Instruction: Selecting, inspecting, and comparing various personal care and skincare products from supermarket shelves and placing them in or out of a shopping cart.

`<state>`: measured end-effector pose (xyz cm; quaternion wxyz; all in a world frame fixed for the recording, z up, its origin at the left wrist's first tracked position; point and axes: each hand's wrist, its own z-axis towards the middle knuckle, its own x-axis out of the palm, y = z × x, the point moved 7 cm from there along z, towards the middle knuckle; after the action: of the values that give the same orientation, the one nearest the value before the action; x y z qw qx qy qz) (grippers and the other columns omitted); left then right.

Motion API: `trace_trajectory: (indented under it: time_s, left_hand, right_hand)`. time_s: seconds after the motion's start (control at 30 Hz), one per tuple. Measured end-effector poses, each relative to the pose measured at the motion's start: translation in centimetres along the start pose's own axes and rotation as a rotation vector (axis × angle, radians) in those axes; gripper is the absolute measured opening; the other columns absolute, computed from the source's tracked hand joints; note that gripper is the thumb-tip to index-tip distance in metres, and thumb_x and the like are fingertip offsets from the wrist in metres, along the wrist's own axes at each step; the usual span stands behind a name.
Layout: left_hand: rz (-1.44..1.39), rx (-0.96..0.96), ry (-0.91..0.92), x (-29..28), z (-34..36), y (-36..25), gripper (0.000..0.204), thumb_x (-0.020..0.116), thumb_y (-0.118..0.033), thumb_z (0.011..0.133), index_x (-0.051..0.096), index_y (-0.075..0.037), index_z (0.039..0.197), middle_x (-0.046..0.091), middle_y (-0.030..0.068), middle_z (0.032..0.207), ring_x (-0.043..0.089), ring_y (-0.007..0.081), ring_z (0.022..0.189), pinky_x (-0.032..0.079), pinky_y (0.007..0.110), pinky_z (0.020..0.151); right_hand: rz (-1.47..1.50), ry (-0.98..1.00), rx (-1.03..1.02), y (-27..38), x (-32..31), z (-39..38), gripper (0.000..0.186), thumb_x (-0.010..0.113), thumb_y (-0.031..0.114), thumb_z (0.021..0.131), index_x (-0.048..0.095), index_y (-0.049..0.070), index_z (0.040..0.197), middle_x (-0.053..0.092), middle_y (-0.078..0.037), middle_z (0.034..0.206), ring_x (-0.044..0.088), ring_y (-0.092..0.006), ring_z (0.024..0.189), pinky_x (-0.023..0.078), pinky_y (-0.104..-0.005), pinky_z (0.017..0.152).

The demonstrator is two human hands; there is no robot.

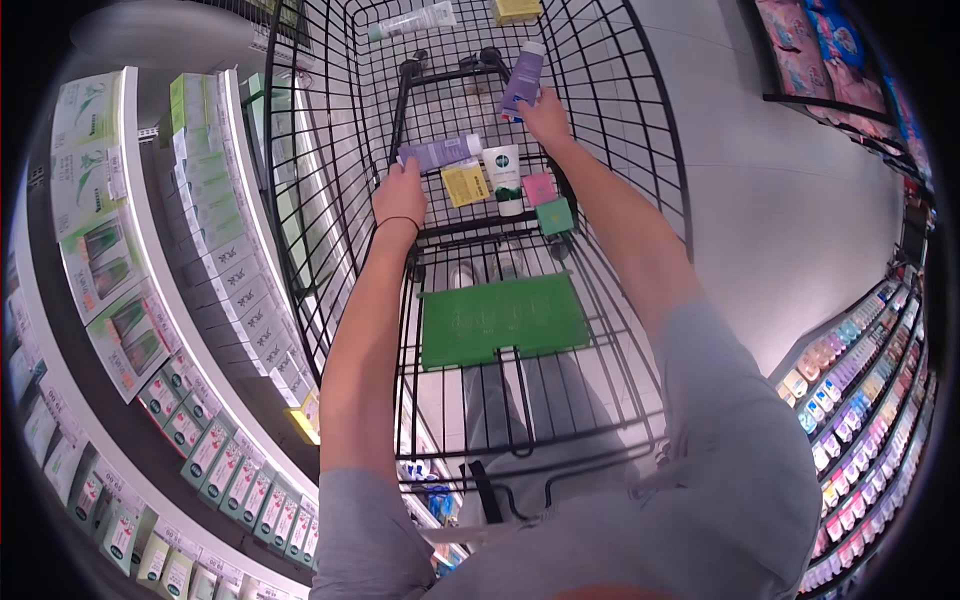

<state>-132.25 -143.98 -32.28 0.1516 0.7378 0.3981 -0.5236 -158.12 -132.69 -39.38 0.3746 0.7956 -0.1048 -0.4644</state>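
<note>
Black wire shopping cart [460,229] seen from above, between tall shelving [243,190] of pale green and white cartons on the left and curved shelves of small colored packs [870,420] at lower right; pink and blue bags [800,50] hang or stand at upper right. At the cart's far end lie a white tube with a pale green cap [412,22] and a yellow carton [516,10]. Nearer, grouped between the forearms, are a small yellow box [465,185], a white and dark green tube [505,180], a pink box [540,189] and, just below the last, a green box [555,216]. A green panel [500,322] spans the near part of the cart. The hands are apart. The left hand [400,198], a thin dark band at its wrist, is closed on one end of a purple tube [440,153], which lies nearly level, cap to the right, above the small yellow box. The right hand [547,122], reaching farther forward, grips the lower end of a second purple tube [525,78], tilted with its cap uppermost. Both forearms, bare below grey sleeves, extend over the cart.
</note>
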Motion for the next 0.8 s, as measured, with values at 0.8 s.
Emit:
trace_trajectory:
  time_s: [0.8]
  left_hand:
    - [-0.185,-0.050,-0.031,7.6,6.1,2.8,0.026,0.060,-0.019,0.087,0.051,-0.005,0.108,0.054,0.0168,0.111,0.063,0.0389,0.095,0.049,0.050,0.080]
  right_hand:
    - [1.281,0.144,0.560,1.2,4.0,-4.0,0.054,0.059,0.017,0.083,0.036,0.001,0.129,0.053,-0.014,0.099,0.057,-0.0191,0.075,0.052,-0.0336,0.063]
